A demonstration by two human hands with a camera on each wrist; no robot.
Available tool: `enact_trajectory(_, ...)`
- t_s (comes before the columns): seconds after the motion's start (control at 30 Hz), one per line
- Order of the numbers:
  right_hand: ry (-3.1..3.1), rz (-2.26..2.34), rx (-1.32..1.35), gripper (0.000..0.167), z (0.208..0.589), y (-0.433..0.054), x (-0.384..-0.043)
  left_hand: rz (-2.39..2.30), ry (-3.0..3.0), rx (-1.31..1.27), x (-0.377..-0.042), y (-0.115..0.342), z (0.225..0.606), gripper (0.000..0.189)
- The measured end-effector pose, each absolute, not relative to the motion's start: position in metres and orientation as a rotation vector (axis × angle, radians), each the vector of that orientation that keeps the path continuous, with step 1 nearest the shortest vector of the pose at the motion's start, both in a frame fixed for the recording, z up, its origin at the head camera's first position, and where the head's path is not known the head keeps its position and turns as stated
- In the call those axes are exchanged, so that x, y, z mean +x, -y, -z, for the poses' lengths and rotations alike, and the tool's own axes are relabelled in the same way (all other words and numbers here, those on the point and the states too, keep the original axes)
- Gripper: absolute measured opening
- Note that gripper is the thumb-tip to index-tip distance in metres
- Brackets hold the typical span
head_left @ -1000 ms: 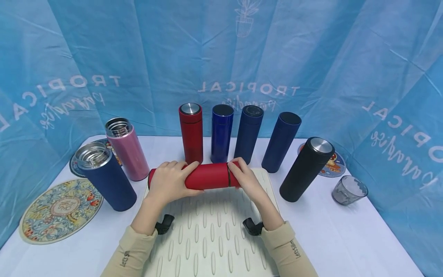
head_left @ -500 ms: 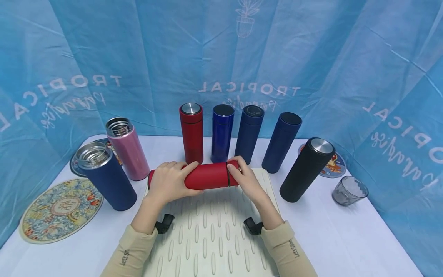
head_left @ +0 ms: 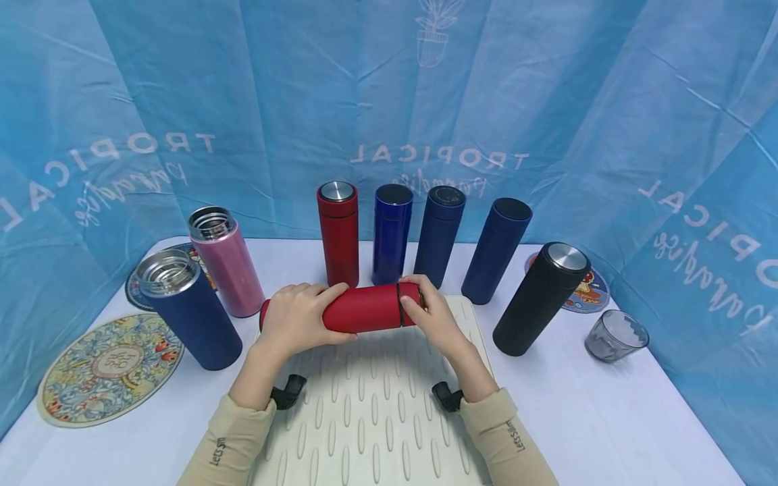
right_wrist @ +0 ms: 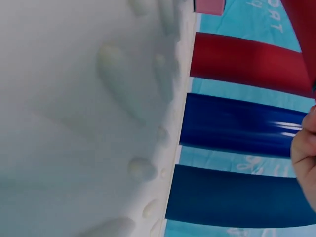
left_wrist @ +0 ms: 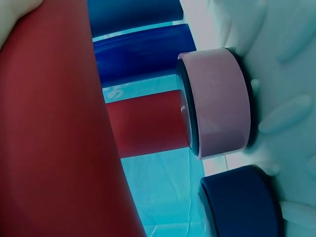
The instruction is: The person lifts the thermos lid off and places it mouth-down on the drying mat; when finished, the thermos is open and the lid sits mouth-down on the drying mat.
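While both hands grip it, the red flask seems lidded.

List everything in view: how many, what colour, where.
Table: 1, white, underneath
Ribbed mat: 1, cream, centre
Held bottle: 1, red, sideways over the ribbed mat
Upright red bottle: 1, red, back row
Glossy bottle: 1, blue, back row
Matte bottles: 2, navy, back row
Black bottle: 1, black, right of the ribbed mat
Open bottles: 2, pink and navy, left side
Caps: 2, pink and navy, at the ribbed mat
Tumbler: 1, greyish clear, far right
Patterned mats: 3, multicoloured, two left, one right
Curtain: 1, blue, behind and beside
Sleeves: 2, beige, on both arms
Wrist devices: 2, black, at wrists
Left hand: 1, bare, grips the held bottle's body
Right hand: 1, bare, grips its ringed end
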State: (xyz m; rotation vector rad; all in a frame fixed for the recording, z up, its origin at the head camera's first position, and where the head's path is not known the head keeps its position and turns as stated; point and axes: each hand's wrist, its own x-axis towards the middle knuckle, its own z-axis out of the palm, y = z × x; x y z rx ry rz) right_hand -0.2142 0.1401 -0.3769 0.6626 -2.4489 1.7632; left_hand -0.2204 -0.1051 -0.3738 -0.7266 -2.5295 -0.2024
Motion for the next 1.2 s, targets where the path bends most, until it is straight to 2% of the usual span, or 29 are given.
enact_trajectory(0.23, 2.446, -1.561, 0.808, 0.036, 0.397, -0.151, -0.227, 0.249, 2.597, -0.724, -0.221, 0.105, 0.374, 0.073)
enact_trajectory(0.47, 2.487, -1.617, 0.903, 0.04, 0.398, -0.16, -0.231, 0.321, 2.714, -0.722, -0.221, 0.101, 0.374, 0.076)
enact_trajectory(0.73, 2.442, -1.431, 1.037, 0.05, 0.394, -0.16, -0.231, 0.502, 2.836, -0.681, -0.221, 0.106, 0.372, 0.076)
enact_trajectory(0.87, 2.549, -1.584, 0.917, 0.06, 0.388, -0.161, -0.23, 0.319, 2.694, -0.707, -0.222, 0.107, 0.372, 0.075)
enact_trajectory(0.97, 2.668, -1.778, 0.705, 0.063, 0.384, -0.162, -0.23, 0.167, 2.562, -0.741, -0.223, 0.107, 0.374, 0.076)
enact_trajectory(1.1, 2.778, -2.044, 0.435, 0.06, 0.382, -0.165, -0.232, 0.077, 2.449, -0.769, -0.224, 0.105, 0.376, 0.076)
enact_trajectory(1.2, 2.759, -2.246, 0.35, 0.053, 0.382, -0.167, -0.234, 0.072, 2.428, -0.764, -0.225, 0.105, 0.378, 0.075)
